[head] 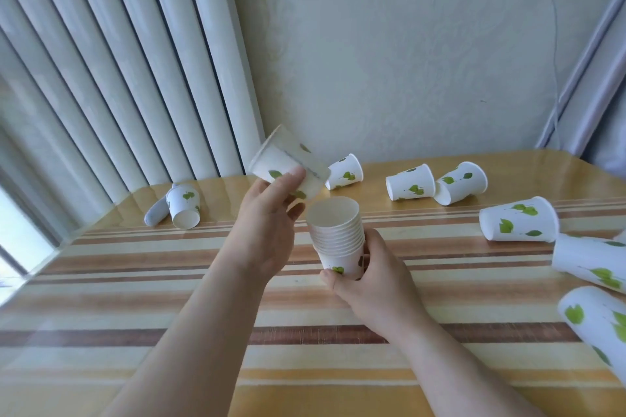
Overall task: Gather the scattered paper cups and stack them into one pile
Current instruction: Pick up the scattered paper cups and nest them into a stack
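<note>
My right hand (369,276) grips the bottom of an upright stack of white paper cups with green leaves (338,235), held above the striped table (135,281). Just above and left of the stack, my left hand (267,223) holds a single paper cup (288,166), tilted and blurred, its mouth toward the upper left. Loose cups lie on their sides: one at the far left (184,205), one behind the stack (345,172), two touching at the back (410,182) (460,182), and three at the right edge (518,218) (589,261) (596,322).
White vertical blinds (118,61) hang at the left and a pale wall (406,44) stands behind the table. A small grey-white object (155,213) lies beside the far-left cup. A curtain edge (589,78) hangs at the upper right.
</note>
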The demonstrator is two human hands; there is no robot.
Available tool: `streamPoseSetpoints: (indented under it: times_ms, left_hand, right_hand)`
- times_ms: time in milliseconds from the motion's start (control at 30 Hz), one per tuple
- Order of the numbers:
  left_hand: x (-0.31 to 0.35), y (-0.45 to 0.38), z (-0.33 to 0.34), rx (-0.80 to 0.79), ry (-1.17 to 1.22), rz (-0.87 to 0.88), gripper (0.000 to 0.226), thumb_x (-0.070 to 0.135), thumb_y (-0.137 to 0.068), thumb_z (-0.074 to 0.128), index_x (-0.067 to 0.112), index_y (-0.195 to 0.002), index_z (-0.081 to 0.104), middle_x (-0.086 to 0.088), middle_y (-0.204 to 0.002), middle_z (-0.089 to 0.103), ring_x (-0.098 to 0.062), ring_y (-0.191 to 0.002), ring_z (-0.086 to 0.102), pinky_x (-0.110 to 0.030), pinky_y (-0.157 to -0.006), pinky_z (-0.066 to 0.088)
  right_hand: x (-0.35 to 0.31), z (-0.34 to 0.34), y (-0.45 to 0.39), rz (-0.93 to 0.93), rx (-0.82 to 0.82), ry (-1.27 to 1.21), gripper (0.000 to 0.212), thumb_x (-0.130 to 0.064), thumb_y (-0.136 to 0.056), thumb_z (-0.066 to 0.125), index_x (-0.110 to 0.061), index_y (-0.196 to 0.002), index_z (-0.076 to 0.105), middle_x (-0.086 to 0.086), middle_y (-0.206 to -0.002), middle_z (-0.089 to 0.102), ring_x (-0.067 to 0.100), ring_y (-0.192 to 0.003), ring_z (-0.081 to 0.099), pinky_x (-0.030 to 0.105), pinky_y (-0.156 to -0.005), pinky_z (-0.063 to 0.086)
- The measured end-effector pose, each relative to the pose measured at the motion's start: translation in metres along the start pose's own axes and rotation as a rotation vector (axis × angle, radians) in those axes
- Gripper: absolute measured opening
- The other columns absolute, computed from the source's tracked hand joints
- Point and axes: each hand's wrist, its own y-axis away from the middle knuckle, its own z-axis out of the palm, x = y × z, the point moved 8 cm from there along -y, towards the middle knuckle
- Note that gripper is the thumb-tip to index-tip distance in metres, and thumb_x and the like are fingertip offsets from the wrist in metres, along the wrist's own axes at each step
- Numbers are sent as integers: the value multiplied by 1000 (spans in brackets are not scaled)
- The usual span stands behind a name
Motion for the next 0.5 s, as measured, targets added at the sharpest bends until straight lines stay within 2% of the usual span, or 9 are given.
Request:
streamPoseSetpoints:
  times_ms: [100, 167, 233, 367, 500]
  left_hand:
    - [-2, 2, 10, -52, -244, 81, 33, 18, -85, 74, 9, -117, 75, -8, -109, 81, -21, -103, 75, -35, -92, 52]
    - [-9, 3, 11, -77, -345, 87, 46, 19, -85, 78, 3, -127, 70, -18, -118, 79, -31, -114, 75, -44, -98, 58]
    - [-15, 3, 10, -91, -366, 65, 53, 20, -85, 81, 2, -133, 65, -23, -125, 75, -39, -122, 71, -55, -108, 56]
    - [-22, 3, 12, -152, -353, 24, 56, 15, -86, 79, -2, -136, 61, -30, -129, 71, -48, -125, 65, -60, -110, 50]
    - [-28, 5, 14, -230, -355, -23, 61, 22, -88, 81, 3, -141, 59, -25, -136, 70, -43, -131, 64, -60, -116, 48]
  right_hand:
    - [1, 1, 0, 6, 1, -5, 54, -53, -78, 83, -48, -123, 54, -23, -107, 73, -1, -100, 68, 41, -86, 61]
    - [2, 0, -1, 15, 8, -10, 53, -53, -78, 84, -47, -121, 54, -22, -105, 73, -1, -99, 68, 41, -85, 61]
    - [2, 1, -1, 22, 11, -17, 54, -52, -78, 85, -46, -121, 55, -22, -103, 74, -1, -97, 69, 41, -85, 62]
    - [1, 0, 0, 19, 6, -19, 54, -52, -79, 85, -44, -122, 55, -21, -103, 74, -1, -97, 68, 41, -84, 62]
    - [1, 0, 0, 17, 1, -17, 54, -55, -77, 85, -47, -122, 54, -22, -103, 73, 0, -97, 69, 42, -83, 62]
